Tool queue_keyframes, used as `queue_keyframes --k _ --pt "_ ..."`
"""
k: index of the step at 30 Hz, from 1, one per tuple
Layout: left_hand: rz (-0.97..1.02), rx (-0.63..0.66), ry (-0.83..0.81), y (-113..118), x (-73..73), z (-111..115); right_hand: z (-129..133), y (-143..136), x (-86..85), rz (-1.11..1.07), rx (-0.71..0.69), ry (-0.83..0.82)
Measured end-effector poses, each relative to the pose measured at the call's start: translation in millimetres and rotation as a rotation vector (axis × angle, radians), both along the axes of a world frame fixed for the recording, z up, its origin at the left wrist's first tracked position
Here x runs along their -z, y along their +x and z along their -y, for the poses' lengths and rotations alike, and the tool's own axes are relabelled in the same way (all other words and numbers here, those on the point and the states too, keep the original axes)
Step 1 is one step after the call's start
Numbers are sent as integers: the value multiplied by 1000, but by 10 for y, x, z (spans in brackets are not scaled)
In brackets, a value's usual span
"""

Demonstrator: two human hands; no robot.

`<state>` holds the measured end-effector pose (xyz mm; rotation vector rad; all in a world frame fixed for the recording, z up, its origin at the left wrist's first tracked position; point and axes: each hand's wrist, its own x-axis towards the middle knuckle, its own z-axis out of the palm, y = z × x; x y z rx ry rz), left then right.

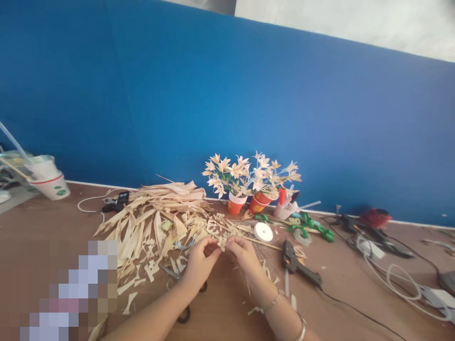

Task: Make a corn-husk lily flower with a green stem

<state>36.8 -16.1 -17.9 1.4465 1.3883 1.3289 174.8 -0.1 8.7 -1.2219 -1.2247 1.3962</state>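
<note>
Between my two hands is a small pale flower [222,243] that looks made of dried husk. My left hand [203,258] pinches its left side with thumb and fingertips. On the other side, my right hand [242,253] grips it the same way. Scissors [173,272] lie partly under my left forearm, their dark handles showing. A heap of dried husks [152,218] spreads to the left, with cut scraps [151,270] around it. Right of my right hand rests a black glue gun [296,265], and a white tape roll [263,232] lies just behind.
Red cups [236,204] of pale flowers [263,173] stand against the blue partition [227,94]. Green tape pieces [309,225] lie beside them. White cables [394,279] and a red-and-black object [375,218] are at right. A paper cup [53,184] stands far left; the lower left is pixelated.
</note>
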Motion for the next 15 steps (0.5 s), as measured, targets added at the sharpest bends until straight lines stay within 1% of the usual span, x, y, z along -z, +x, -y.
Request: queue_keyframes --k 3,8,15 --pt "8 0 -1 4 -19 0 -4 14 -2 -7 -38 -17" --pt "-25 36 73 1 -60 5 -7 24 -37 38 -81 -34" --pt "-36 40 128 -5 -83 14 -3 35 -48 15 -125 -20"
